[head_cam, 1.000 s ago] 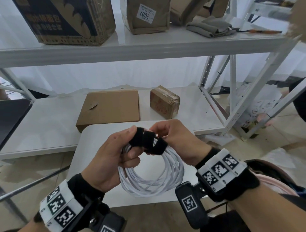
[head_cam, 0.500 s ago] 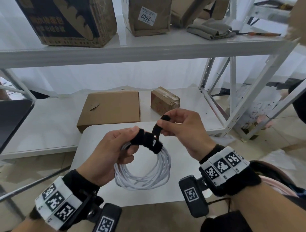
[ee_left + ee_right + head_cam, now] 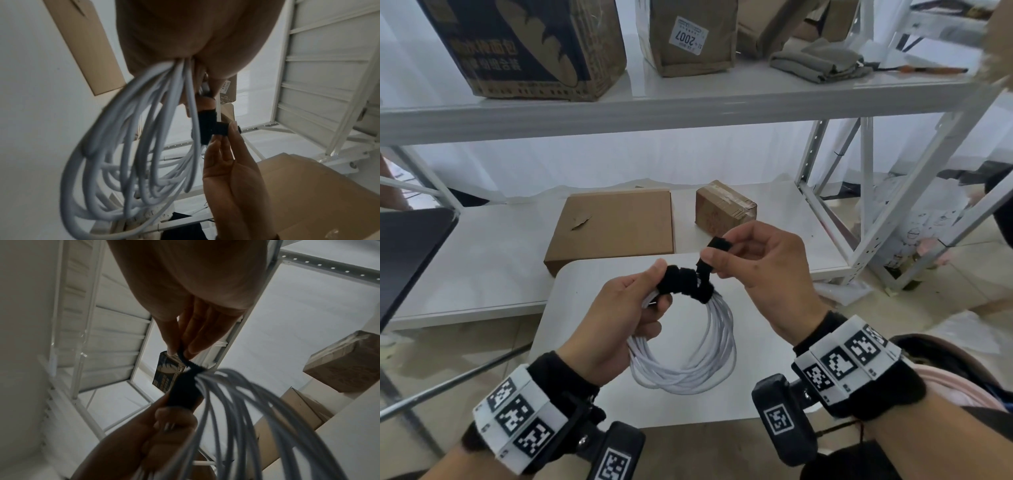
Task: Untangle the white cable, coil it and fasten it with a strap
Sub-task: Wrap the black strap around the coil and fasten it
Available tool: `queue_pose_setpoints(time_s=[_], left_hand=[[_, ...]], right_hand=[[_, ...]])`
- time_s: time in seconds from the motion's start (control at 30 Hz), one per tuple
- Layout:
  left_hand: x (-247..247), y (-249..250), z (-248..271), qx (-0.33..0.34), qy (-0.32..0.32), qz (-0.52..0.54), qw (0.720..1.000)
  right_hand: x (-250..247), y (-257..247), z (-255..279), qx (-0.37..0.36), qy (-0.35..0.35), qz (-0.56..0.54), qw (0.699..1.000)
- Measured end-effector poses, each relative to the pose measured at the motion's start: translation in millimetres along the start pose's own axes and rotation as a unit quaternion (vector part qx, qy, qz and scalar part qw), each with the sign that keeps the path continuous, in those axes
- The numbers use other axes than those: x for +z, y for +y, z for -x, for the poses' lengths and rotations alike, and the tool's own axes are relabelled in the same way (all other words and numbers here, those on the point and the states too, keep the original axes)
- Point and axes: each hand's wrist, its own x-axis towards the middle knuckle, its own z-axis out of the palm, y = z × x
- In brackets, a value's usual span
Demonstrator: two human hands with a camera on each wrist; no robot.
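Observation:
The white cable (image 3: 688, 370) hangs as a round coil of several loops above the small white table (image 3: 756, 394). My left hand (image 3: 619, 322) grips the coil's top, thumb pressed on the black strap (image 3: 681, 281) wrapped around the bundle. My right hand (image 3: 750, 267) pinches the strap's free end (image 3: 717, 246) between thumb and fingers, drawn up and right of the coil. In the left wrist view the cable loops (image 3: 127, 154) fan out below my palm and the strap (image 3: 207, 128) shows beside the right hand's fingertips (image 3: 232, 129). The right wrist view shows the strap (image 3: 185, 386) bunching the cable (image 3: 257, 410).
A flat cardboard box (image 3: 616, 226) and a small taped carton (image 3: 724, 209) sit on the low white shelf (image 3: 465, 267) behind the table. The upper shelf (image 3: 688, 106) carries larger boxes and folded cloth. White rack posts (image 3: 866, 192) stand at the right; a dark panel (image 3: 407, 253) at the left.
My right hand has pulled the strap's free end up and to the right, away from the coil. The left hand keeps its grip and the coil has shifted slightly left.

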Motion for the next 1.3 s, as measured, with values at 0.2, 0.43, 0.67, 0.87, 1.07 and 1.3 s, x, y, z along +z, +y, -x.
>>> queue_pose_setpoints(time_s=[0.2, 0.43, 0.67, 0.87, 1.07, 1.3], left_hand=[[-1, 3, -4, -0.054, -0.022, 0.132, 0.99], [-6, 6, -3, -0.072, -0.056, 0.209, 0.974], [-6, 12, 2, -0.07, -0.116, 0.199, 0.971], [-7, 12, 0, 0.022, -0.1, 0.106, 0.989], [-4, -1, -2, 0.042, -0.033, 0.092, 0.994], [6, 3, -2, 0.057, -0.066, 0.261, 0.961]], right_hand=[[7, 3, 7, -0.053, -0.057, 0.077, 0.994], [13, 14, 9, -0.174, -0.136, 0.209, 0.953], [7, 12, 0, -0.004, -0.123, 0.127, 0.984], [9, 4, 4, 0.123, -0.255, 0.004, 0.959], [13, 1, 0, 0.187, -0.108, -0.194, 0.957], [14, 3, 3, 0.246, -0.136, -0.361, 0.889]])
